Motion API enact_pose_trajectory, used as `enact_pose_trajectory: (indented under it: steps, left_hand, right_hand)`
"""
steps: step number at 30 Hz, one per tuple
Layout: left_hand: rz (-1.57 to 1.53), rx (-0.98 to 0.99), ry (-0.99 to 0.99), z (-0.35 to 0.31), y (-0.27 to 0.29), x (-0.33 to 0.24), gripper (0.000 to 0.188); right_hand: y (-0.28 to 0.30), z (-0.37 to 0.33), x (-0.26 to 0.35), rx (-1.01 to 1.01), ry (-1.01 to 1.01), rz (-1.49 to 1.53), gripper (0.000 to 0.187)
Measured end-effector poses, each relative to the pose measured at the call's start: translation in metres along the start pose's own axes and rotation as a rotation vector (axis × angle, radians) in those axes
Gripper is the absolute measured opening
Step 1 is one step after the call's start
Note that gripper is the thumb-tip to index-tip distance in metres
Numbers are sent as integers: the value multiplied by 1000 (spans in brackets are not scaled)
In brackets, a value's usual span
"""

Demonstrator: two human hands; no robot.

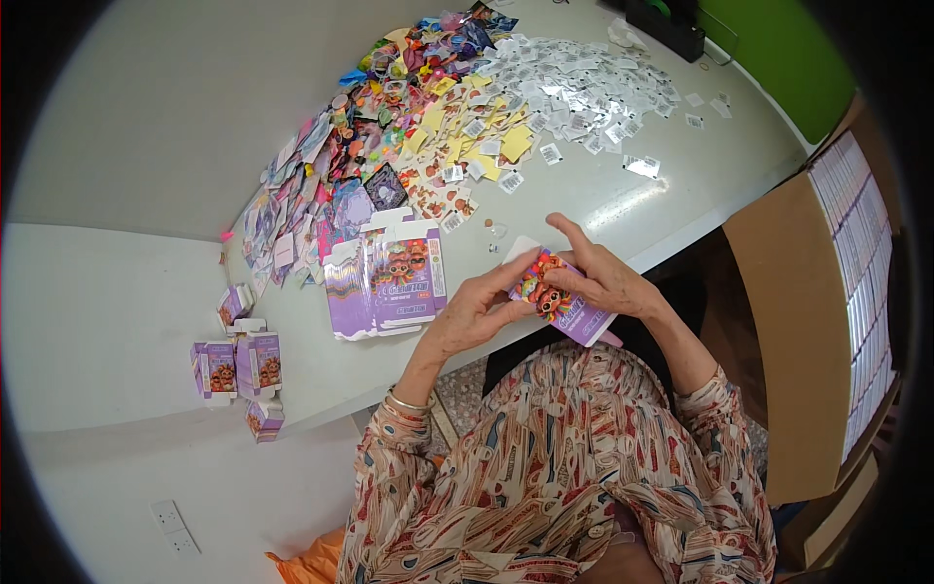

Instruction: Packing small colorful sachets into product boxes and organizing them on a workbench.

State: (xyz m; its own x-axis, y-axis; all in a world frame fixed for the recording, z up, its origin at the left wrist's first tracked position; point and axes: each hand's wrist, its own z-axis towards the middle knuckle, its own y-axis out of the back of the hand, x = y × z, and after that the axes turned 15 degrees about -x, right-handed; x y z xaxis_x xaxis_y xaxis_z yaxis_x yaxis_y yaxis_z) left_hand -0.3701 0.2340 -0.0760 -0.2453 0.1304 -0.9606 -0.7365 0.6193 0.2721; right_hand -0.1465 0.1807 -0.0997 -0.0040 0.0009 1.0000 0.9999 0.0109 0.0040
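Note:
Both hands hold a purple cardboard box (pixel 582 319) with colourful cartoon figures on its front, just past the table's front edge above my lap. My left hand (pixel 477 310) grips its upper left end, next to a raised white flap. My right hand (pixel 608 280) lies over the opposite side, thumb on the printed front and forefinger lifted away. Whether anything is inside the box cannot be seen. On the table, left of my hands, lies a stack of flattened purple boxes (pixel 384 282) of the same print.
Several folded purple boxes (pixel 258 360) stand at the table's left edge. Heaped farther back are colourful small packets (pixel 375 122), yellow cards (pixel 472 136) and silvery labels (pixel 574 88). A large carton (pixel 783 321) of packed boxes stands right; a black tape dispenser (pixel 666 27) sits at the back.

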Motion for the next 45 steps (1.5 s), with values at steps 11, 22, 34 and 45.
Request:
enact_pose_trajectory:
  steps: [11, 22, 34, 45]
  left_hand:
    - [210, -373, -239, -6, -39, -16, 48]
    - [-396, -465, 358, 7, -33, -15, 29]
    - [47, -486, 149, -1, -44, 3, 26]
    - [81, -480, 61, -13, -70, 1, 34]
  right_hand:
    - [-2, 2, 5, -72, 134, -492, 34]
    - [-5, -6, 3, -78, 109, -627, 29]
    - [-6, -10, 2, -67, 81, -606, 30]
    - [4, -10, 8, -34, 61, -588, 38]
